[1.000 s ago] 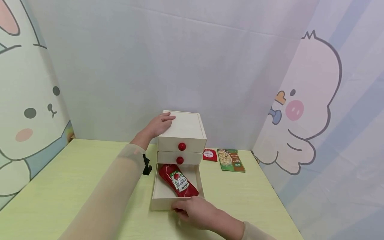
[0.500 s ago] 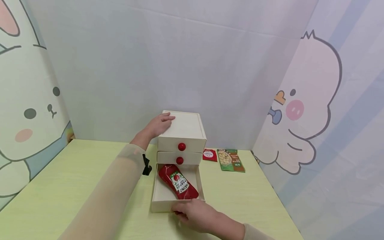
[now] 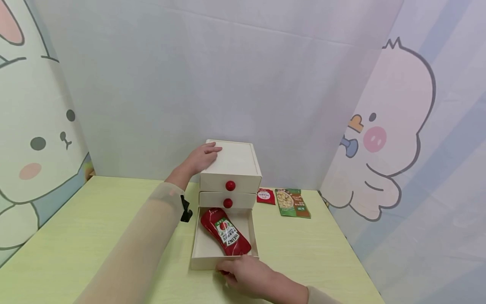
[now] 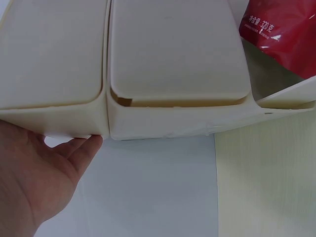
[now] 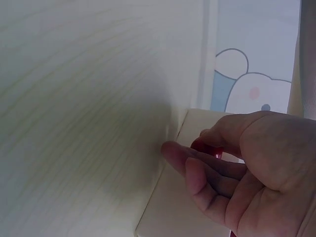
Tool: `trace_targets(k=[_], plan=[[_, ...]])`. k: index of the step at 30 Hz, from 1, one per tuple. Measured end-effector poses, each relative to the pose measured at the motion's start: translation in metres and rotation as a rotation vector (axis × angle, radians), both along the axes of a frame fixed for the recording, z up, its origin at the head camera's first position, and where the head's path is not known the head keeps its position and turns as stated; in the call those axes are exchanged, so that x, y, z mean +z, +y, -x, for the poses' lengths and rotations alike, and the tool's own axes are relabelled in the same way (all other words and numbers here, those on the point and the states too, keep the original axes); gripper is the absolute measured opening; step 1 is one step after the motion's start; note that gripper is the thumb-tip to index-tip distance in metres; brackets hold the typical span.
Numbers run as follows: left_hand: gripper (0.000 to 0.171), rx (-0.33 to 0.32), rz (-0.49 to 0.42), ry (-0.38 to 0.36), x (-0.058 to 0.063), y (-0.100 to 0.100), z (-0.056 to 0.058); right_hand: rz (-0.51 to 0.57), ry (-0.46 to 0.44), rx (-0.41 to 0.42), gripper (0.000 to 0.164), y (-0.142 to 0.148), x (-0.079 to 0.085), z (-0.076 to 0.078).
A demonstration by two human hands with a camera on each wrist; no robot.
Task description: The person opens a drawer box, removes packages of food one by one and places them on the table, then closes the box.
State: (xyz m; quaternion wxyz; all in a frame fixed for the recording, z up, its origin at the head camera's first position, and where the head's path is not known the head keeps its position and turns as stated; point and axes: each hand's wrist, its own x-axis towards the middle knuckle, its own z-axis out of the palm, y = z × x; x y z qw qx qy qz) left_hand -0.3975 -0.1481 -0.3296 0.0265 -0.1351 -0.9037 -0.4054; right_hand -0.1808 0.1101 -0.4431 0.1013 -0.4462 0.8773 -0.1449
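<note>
A small white drawer cabinet (image 3: 235,158) stands on the table. Its bottom drawer (image 3: 206,262) is pulled out, and a red Heinz ketchup pouch (image 3: 226,232) lies slantwise inside. My left hand (image 3: 203,158) rests on the cabinet's upper left edge; in the left wrist view, extended fingers (image 4: 85,152) touch its side. At the front of the drawer, my right hand (image 3: 247,274) pinches a red knob (image 5: 207,148) between thumb and fingers, as the right wrist view shows. The two upper drawers are closed, each with a red knob (image 3: 230,185) in front.
Right of the cabinet lie a small red packet (image 3: 265,196) and a green and brown food packet (image 3: 292,203). Behind the pale green table (image 3: 303,261) hangs a light curtain (image 3: 243,84). A black strap (image 3: 186,210) is on the left wrist.
The bottom drawer has slid a little farther out toward me, carrying the ketchup pouch. My right hand has moved back with it, while the left hand has stayed in place.
</note>
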Motion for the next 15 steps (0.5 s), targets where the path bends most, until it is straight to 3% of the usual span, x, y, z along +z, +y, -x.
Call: trace_targets(k=[9,15], plan=[[0.055,0.004,0.012,-0.002,0.0,0.0,-0.003,-0.082,-0.038,0.063,0.029,0.003,0.012,0.003],[0.054,0.002,0.013,0.007,0.0,-0.001,-0.001,-0.128,-0.046,0.096,0.029,0.007,0.048,0.015]])
